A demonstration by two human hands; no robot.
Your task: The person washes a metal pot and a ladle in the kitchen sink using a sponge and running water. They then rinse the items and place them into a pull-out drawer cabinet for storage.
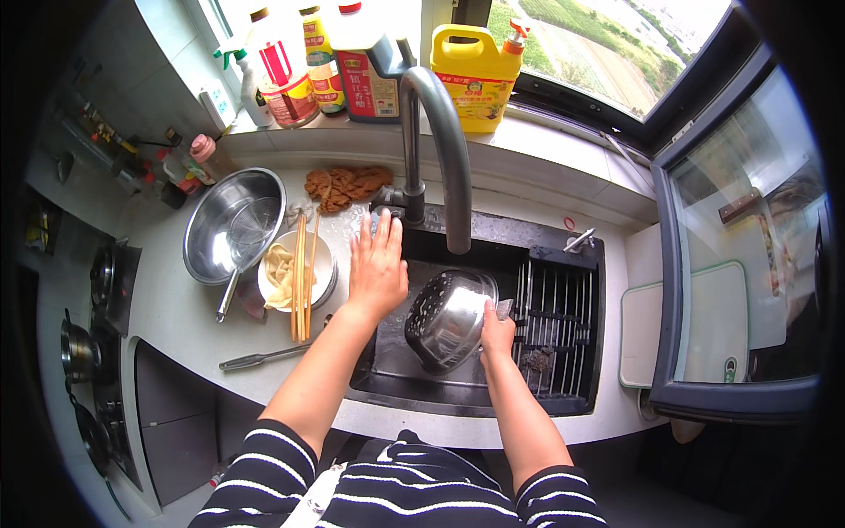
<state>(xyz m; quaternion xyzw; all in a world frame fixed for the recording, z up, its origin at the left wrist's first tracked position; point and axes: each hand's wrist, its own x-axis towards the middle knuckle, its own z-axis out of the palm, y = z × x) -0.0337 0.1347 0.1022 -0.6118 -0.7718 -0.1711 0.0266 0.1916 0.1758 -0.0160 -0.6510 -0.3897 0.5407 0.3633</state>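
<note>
Over the black sink [405, 383] my right hand [497, 334] grips the rim of a shiny metal bowl [459, 319], which is tilted on its side. The left part of the bowl looks dark with pale specks; I cannot tell whether that is a reflection or its contents. My left hand [378, 268] is stretched out flat at the sink's left edge, fingers straight. Its fingertips reach to the base of the dark grey faucet [414, 204]; the faucet's lever is partly hidden there, and contact is unclear. The spout arches above the sink.
Left of the sink stand a steel basin [207, 233] and a white bowl [327, 264] of dumplings with chopsticks [302, 290] across it. A brown cloth [339, 187] lies behind. Bottles and a yellow jug [475, 84] line the sill. A rack [559, 326] fills the sink's right side; an open window sash [664, 290] juts in.
</note>
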